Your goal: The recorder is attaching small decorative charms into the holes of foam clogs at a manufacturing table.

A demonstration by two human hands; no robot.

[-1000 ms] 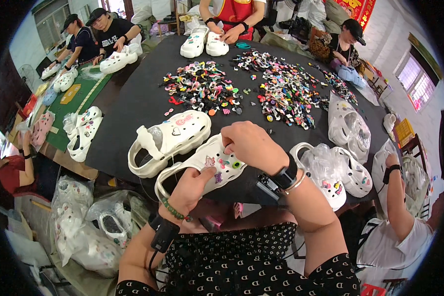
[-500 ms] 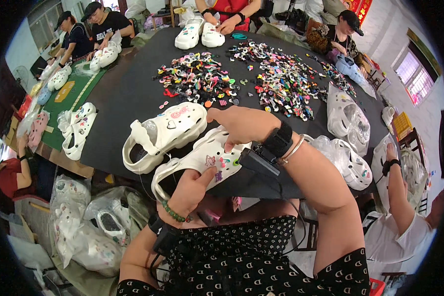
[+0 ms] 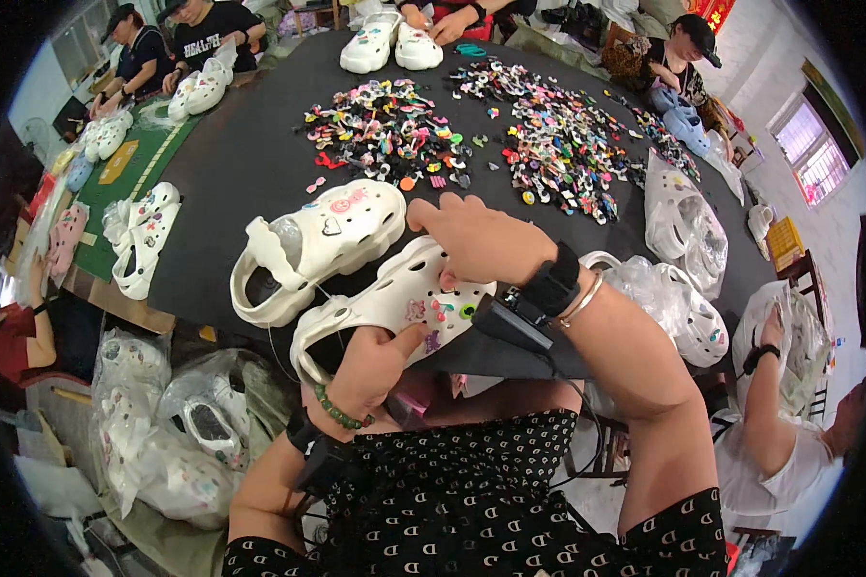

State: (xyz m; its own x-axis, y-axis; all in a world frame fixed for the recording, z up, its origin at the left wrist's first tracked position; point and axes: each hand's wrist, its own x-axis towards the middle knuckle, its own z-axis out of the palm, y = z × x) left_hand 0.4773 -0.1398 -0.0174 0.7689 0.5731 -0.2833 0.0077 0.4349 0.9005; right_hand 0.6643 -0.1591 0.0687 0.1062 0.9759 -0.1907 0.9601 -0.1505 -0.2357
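Observation:
A white clog (image 3: pixel 380 306) with several colourful charms on its upper lies tilted at the table's near edge, its heel strap toward me. My left hand (image 3: pixel 368 370) grips its near side, thumb on the upper beside a purple charm. Above its toe end is my right hand (image 3: pixel 486 245), thumb pressed down on the upper and fingers bent over the far side. Whether a charm sits beneath that thumb is hidden. The matching clog (image 3: pixel 342 226), with a pink charm and a heart-shaped one, stands just beyond to the left, joined by a thin cord.
Two heaps of loose charms, a left pile (image 3: pixel 390 135) and a right pile (image 3: pixel 568 149), cover the black table's (image 3: pixel 250 135) middle. Bagged white clogs (image 3: pixel 685 226) lie at right, more bagged clogs (image 3: pixel 178 433) at lower left. Several people work around the table.
The whole scene has shifted slightly upward in view. My right hand's fingers now show more spread above the clog, while its thumb stays on the upper. My left hand keeps its grip.

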